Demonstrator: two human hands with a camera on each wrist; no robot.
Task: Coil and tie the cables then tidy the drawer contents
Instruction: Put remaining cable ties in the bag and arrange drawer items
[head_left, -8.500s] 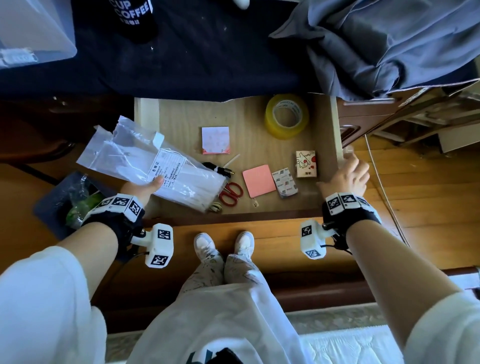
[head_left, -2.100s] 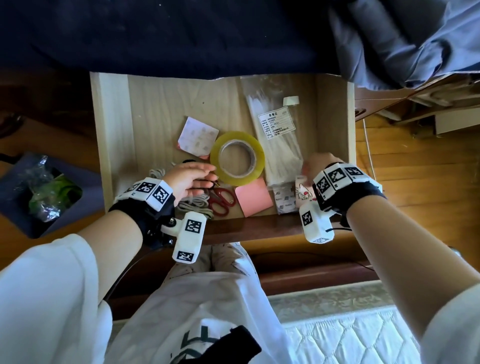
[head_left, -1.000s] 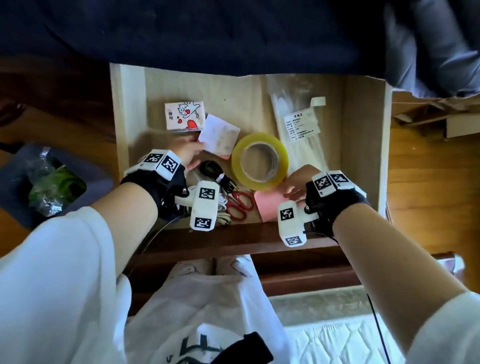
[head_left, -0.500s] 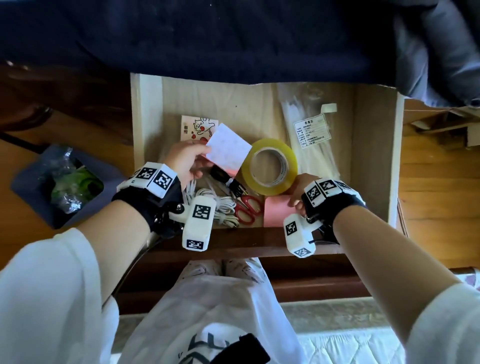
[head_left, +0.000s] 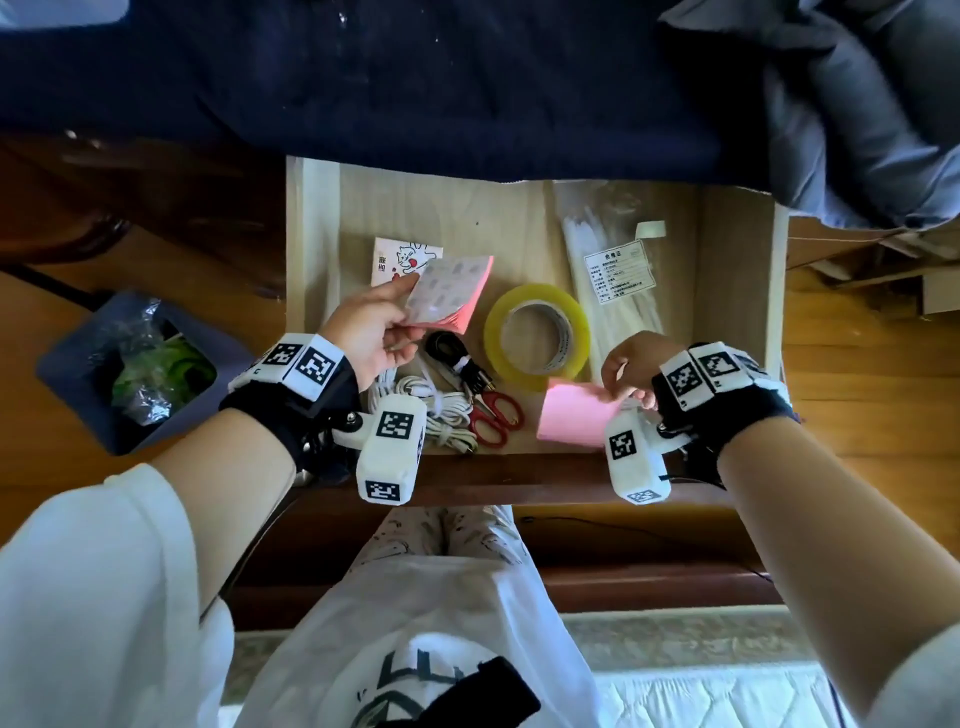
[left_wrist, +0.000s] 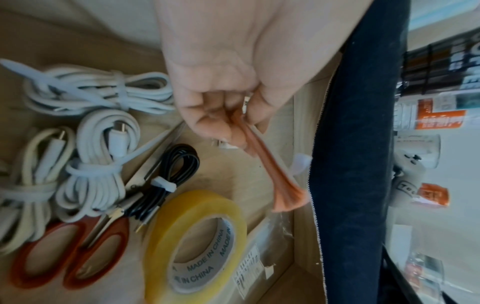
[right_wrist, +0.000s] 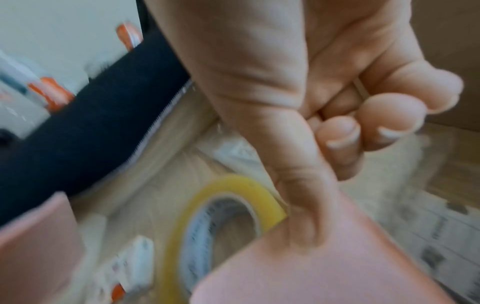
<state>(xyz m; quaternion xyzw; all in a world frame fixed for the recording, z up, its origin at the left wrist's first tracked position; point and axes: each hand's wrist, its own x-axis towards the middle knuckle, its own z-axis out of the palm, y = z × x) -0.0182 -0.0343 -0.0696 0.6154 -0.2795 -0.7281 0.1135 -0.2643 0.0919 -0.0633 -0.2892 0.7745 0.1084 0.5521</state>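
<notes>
The wooden drawer (head_left: 311, 291) stands pulled out below me. My left hand (head_left: 408, 317) pinches a sticky-note pad (head_left: 452, 296) with a pale patterned top and pink edges, held above the drawer's left half; the left wrist view shows this pad (left_wrist: 262, 160) edge-on between thumb and fingers (left_wrist: 228, 123). My right hand (head_left: 623, 384) pinches a plain pink pad (head_left: 576, 421) at the front right, thumb on top (right_wrist: 301, 216). Tied white cable coils (head_left: 436, 410) (left_wrist: 101, 160) and a tied black coil (head_left: 457, 358) (left_wrist: 166, 181) lie at the front.
In the drawer also lie red scissors (head_left: 493, 415), a yellow tape roll (head_left: 537, 330), a bag of zip ties (head_left: 613, 280) on the right and a small cat-print box (head_left: 400, 257) at back left. A lined bin (head_left: 130, 369) stands on the floor left.
The left hand has turned the patterned pad and carried it slightly toward the back. The right hand has raised one side of the pink pad off the drawer floor.
</notes>
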